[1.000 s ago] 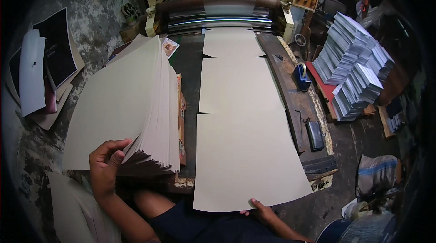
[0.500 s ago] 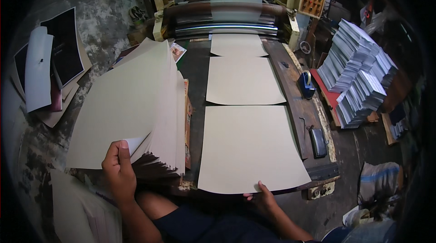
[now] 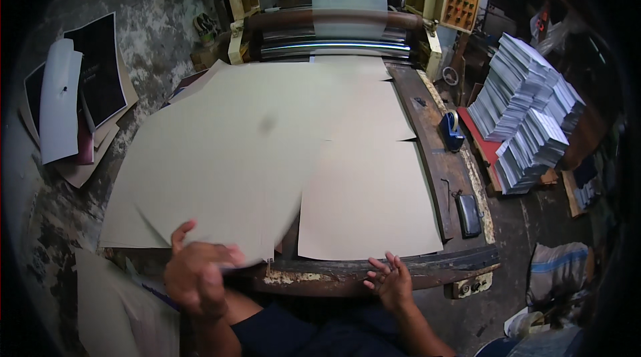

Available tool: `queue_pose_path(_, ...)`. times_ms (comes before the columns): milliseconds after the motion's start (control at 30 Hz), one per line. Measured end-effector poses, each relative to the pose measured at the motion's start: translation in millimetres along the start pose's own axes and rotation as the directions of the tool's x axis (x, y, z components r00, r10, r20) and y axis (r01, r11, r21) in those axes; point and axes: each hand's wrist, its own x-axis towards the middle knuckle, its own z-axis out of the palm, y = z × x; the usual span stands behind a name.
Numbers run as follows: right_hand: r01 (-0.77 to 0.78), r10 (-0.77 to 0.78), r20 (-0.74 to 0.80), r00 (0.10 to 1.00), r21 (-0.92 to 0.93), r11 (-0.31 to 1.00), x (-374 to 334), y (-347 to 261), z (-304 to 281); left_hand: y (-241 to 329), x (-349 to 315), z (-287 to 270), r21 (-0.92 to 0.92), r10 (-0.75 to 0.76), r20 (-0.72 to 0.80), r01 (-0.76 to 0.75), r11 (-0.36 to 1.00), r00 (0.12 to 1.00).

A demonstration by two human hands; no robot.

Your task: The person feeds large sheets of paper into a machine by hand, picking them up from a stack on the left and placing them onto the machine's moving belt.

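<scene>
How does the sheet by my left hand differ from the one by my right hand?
The left sheet curves along its near edge; the right sheet looks flat. In this view, the left sheet overlaps part of the right sheet. Both are pale.

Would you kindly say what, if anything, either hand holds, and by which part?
The right hand holds nothing; whether the blurred left hand grips the rectangular beige paper sheet by its edge cannot be told.
</scene>
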Motion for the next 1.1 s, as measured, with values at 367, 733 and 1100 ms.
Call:
queue_pose_path(367, 0.059, -0.018, 0.615, 0.788, -0.045, 0.997, -1, -39, -7, 26, -15, 26, -0.175, 0.108, 0.529, -0.016, 0.984, 0.841)
queue_pose_path(733, -0.126, 0.148, 0.229, 0.962, -0.107, 0.986, -11, 36, -64, -27, 4, -29, 0.181, 0.010, 0.125, -0.032, 0.983, 0.992)
queue_pose_path(1100, -0.246, 0.264, 0.058, 0.963, -0.215, 0.945, -46, 57, -85, -55, -3, -29, -0.128, -0.471, 0.133, 0.487, 0.864, 0.872)
